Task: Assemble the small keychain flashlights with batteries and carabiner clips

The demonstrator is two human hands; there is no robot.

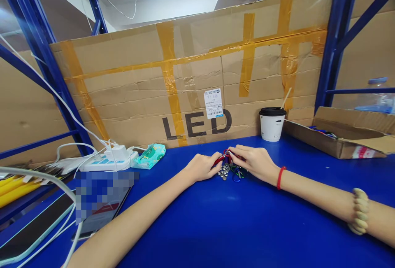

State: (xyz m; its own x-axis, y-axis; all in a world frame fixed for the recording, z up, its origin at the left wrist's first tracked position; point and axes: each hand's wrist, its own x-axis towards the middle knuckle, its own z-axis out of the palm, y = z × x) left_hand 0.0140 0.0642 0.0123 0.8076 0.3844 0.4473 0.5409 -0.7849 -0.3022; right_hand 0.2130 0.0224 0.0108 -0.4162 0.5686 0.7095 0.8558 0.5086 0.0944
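Note:
Over the middle of the blue tabletop, my left hand (203,167) pinches one end of a red carabiner (218,160). My right hand (256,161) has its fingers closed on the other side of the same red piece, close to my left fingertips. Below and between the hands hangs or lies a bunch of small silver metal pieces (224,172); their exact kind is too small to tell. Blue and green clip-like loops (237,174) sit under my right fingers. My fingers partly cover the carabiner.
A lidded paper cup (272,124) with a straw and an open cardboard box (336,146) stand at the right. Leftward are a tissue pack (150,156), a white power strip (106,161) with cables and a phone (33,227). A taped cardboard wall (132,95) closes the back.

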